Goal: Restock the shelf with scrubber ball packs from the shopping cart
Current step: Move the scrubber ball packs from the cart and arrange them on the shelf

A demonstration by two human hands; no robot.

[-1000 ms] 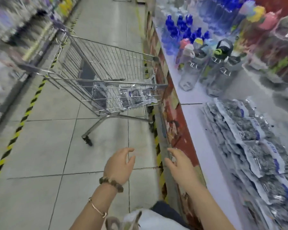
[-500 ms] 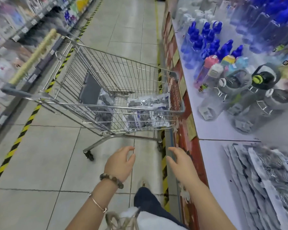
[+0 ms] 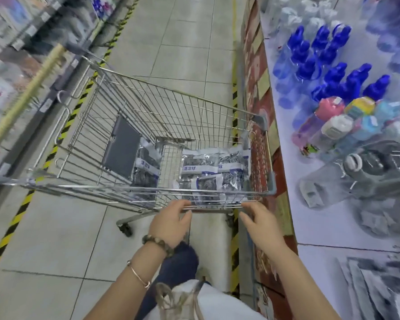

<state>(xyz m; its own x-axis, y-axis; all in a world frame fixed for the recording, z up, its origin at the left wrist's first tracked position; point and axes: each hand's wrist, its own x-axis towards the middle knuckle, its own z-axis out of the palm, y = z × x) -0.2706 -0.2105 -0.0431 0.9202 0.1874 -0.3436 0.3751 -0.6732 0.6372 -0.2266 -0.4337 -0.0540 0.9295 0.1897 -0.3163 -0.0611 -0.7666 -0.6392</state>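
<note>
Left hand, right hand near one cart; about five packs

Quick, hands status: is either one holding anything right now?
Left hand: open, holding nothing, at the cart rim.
Right hand: open, holding nothing, near that rim.

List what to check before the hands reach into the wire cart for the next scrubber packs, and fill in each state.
1. Hands free: left hand and right hand are open and hold nothing: ok.
2. Stock left: several silvery scrubber ball packs with blue-and-white labels lie in the silver wire shopping cart: ok.
3. Reach: the packs lie at the cart's near end, just past the rim by the fingers: ok.
4. Cart position: its right side stands close to the white shelf: ok.
5. Shelf room: a bare patch shows beside the clear plastic bottles: ok.
6. Fingers touching the rim: cannot tell.
</note>
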